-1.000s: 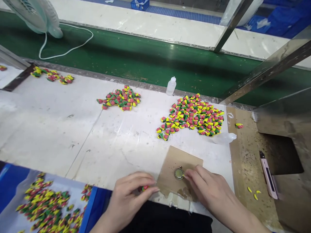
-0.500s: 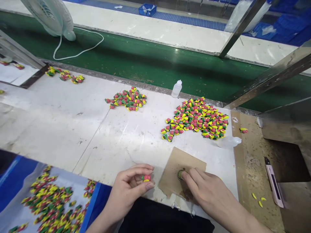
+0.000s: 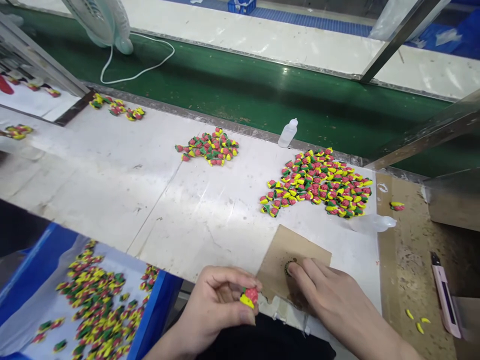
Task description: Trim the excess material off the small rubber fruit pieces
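Far left of my fingers, a small cluster of red, yellow and green strawberry-shaped pieces (image 3: 116, 107) sits on the white worktable (image 3: 123, 200), up by the green conveyor belt (image 3: 243, 95), with a white-and-mint fan (image 3: 99, 20) and its white cord (image 3: 138, 65) on the belt. Down and left of my left hand, a blue-edged tray (image 3: 154, 305) holds a big loose spread of the same pieces (image 3: 97, 295). My left hand (image 3: 217, 310) is closed to a narrow pinch, thumb and fingertips holding one strawberry-shaped piece (image 3: 249, 297), red top and yellow underside. Ahead of my fingers lies a smaller heap of pieces (image 3: 206, 149), and beyond the gap between my hands stands an upright plastic squeeze bottle (image 3: 287, 134). Under my right hand (image 3: 337, 295) is a torn brown cardboard sheet (image 3: 288, 250); my right fingertips (image 3: 300, 270) sit on a round beaded ring (image 3: 289, 267) on that sheet, mostly covered, and I can't tell if they grip it or only press. Past them is the largest heap of pieces (image 3: 315, 182), with a clear plastic bottle (image 3: 371, 223) lying on its side just beside it. Further right, on a brown board (image 3: 401, 270), are one loose piece (image 3: 396, 206), small yellow bits (image 3: 416, 320) and a pink utility knife (image 3: 446, 295).
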{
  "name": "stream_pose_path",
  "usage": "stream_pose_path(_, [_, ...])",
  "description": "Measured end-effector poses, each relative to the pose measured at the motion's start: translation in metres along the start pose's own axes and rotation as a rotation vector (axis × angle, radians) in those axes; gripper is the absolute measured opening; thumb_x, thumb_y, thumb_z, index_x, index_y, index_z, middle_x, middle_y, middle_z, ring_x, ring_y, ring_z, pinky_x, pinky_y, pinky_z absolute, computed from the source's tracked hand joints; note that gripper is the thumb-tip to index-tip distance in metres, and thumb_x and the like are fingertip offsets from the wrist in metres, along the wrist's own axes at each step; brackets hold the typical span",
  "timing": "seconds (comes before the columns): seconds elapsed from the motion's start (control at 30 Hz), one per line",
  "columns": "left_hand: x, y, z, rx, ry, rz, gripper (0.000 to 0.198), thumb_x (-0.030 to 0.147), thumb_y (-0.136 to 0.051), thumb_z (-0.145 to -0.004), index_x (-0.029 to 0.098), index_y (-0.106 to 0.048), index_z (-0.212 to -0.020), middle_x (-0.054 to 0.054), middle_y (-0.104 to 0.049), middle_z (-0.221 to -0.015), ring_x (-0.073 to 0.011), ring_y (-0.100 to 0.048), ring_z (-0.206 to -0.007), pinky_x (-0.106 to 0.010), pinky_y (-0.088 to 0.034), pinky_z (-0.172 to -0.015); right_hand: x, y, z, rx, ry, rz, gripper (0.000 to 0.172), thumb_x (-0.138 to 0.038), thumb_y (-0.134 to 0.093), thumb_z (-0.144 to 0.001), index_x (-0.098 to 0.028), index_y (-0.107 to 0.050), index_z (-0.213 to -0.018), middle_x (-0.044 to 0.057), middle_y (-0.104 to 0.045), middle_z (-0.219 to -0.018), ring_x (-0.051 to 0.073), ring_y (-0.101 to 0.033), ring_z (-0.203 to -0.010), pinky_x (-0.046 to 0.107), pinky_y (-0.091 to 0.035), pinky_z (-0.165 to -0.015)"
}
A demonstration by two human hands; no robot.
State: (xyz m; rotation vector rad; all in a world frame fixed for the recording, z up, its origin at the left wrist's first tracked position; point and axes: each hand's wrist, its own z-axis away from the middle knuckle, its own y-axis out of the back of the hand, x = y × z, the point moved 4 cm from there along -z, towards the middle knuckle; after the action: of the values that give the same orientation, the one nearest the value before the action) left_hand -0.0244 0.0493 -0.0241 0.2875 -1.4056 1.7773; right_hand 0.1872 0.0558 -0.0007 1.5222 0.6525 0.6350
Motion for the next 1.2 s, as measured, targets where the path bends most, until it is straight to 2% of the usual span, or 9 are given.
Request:
stream_pose_path(0.1, [-0.004, -0.011, 0.005, -0.055, 0.046, 0.070, 0.032, 0.018, -0.103, -0.067, 0.028, -0.089, -0.094, -0.003, -0.089, -0.090, -0.0120, -0.081, -0.062, -0.014, -0.065, -0.063, 0.004, 0.014, 0.003, 0.070, -0.069, -0.078, 0.032, 0.001, -0.030, -0.103, -0.020, -0.055, -0.107, 0.000, -0.063, -0.075, 0.019, -0.067, -0.055, 0.031, -0.044, -0.043])
stream_pose_path(0.2, [-0.006, -0.020, 0.009, -0.101, 0.066, 0.086, 0.036, 0.017, -0.101, -0.069, 0.031, -0.088, -0.099, -0.002, -0.090, -0.094, -0.0138, -0.084, -0.070, -0.014, -0.065, -0.064, 0.003, 0.041, 0.002, 0.178, -0.167, -0.411, 0.017, -0.019, -0.039, -0.114, -0.025, -0.055, -0.111, -0.001, -0.064, -0.073, 0.016, -0.066, -0.054, 0.028, -0.047, -0.048])
stream_pose_path(0.27, [-0.005, -0.023, 0.010, -0.120, 0.015, 0.057, 0.035, 0.015, -0.100, -0.070, 0.033, -0.088, -0.098, -0.002, -0.090, -0.096, -0.0139, -0.085, -0.074, -0.014, -0.066, -0.068, -0.002, 0.056, -0.002, 0.218, -0.207, -0.611, 0.013, -0.026, -0.046, -0.114, -0.028, -0.057, -0.108, -0.003, -0.062, -0.068, 0.014, -0.065, -0.052, 0.025, -0.049, -0.051])
stream_pose_path(0.33, [-0.002, -0.026, 0.010, -0.125, -0.074, -0.022, 0.036, 0.014, -0.100, -0.070, 0.033, -0.089, -0.098, -0.002, -0.090, -0.096, -0.0139, -0.085, -0.075, -0.015, -0.066, -0.074, -0.008, 0.067, -0.007, 0.246, -0.218, -0.682, 0.022, -0.030, -0.046, -0.115, -0.029, -0.060, -0.099, -0.004, -0.059, -0.062, 0.013, -0.061, -0.047, 0.023, -0.047, -0.047])
stream_pose_path(0.4, [0.002, -0.028, 0.008, -0.127, -0.162, -0.132, 0.039, 0.013, -0.101, -0.067, 0.032, -0.089, -0.100, -0.004, -0.090, -0.095, -0.0159, -0.085, -0.077, -0.017, -0.067, -0.075, -0.013, 0.072, -0.011, 0.276, -0.212, -0.666, 0.035, -0.032, -0.040, -0.117, -0.029, -0.062, -0.090, -0.005, -0.057, -0.058, 0.011, -0.057, -0.042, 0.024, -0.043, -0.042])
stream_pose_path(0.5, [0.004, -0.031, 0.007, -0.143, -0.265, -0.273, 0.048, 0.012, -0.103, -0.063, 0.033, -0.089, -0.104, -0.005, -0.090, -0.093, -0.0182, -0.085, -0.078, -0.017, -0.067, -0.073, -0.017, 0.071, -0.012, 0.267, -0.189, -0.591, 0.044, -0.028, -0.032, -0.118, -0.026, -0.064, -0.088, -0.006, -0.060, -0.061, 0.010, -0.059, -0.046, 0.025, -0.041, -0.043])
stream_pose_path(0.8, [0.006, -0.036, 0.009, -0.126, -0.449, -0.540, 0.049, 0.022, -0.102, -0.066, 0.037, -0.087, -0.110, -0.002, -0.090, -0.094, -0.0168, -0.086, -0.077, -0.015, -0.067, -0.077, -0.021, 0.063, -0.003, 0.225, -0.122, -0.494, 0.032, -0.020, -0.031, -0.118, -0.024, -0.058, -0.100, -0.007, -0.057, -0.066, 0.012, -0.060, -0.054, 0.028, -0.038, -0.047])
stream_pose_path(0.97, [0.006, -0.037, 0.009, -0.132, -0.444, -0.539, 0.046, 0.024, -0.101, -0.068, 0.036, -0.087, -0.111, -0.003, -0.090, -0.093, -0.0184, -0.086, -0.075, -0.017, -0.068, -0.075, -0.020, 0.064, -0.001, 0.251, -0.116, -0.498, 0.033, -0.021, -0.030, -0.119, -0.025, -0.057, -0.101, -0.007, -0.058, -0.066, 0.012, -0.058, -0.051, 0.028, -0.037, -0.046])
stream_pose_path(1.2, [0.000, -0.039, 0.007, -0.149, -0.315, -0.412, 0.044, 0.022, -0.101, -0.069, 0.037, -0.088, -0.109, -0.002, -0.090, -0.091, -0.0154, -0.085, -0.078, -0.013, -0.065, -0.078, -0.020, 0.067, -0.001, 0.242, -0.148, -0.532, 0.038, -0.021, -0.031, -0.118, -0.025, -0.061, -0.095, -0.006, -0.060, -0.064, 0.012, -0.060, -0.051, 0.026, -0.041, -0.047])
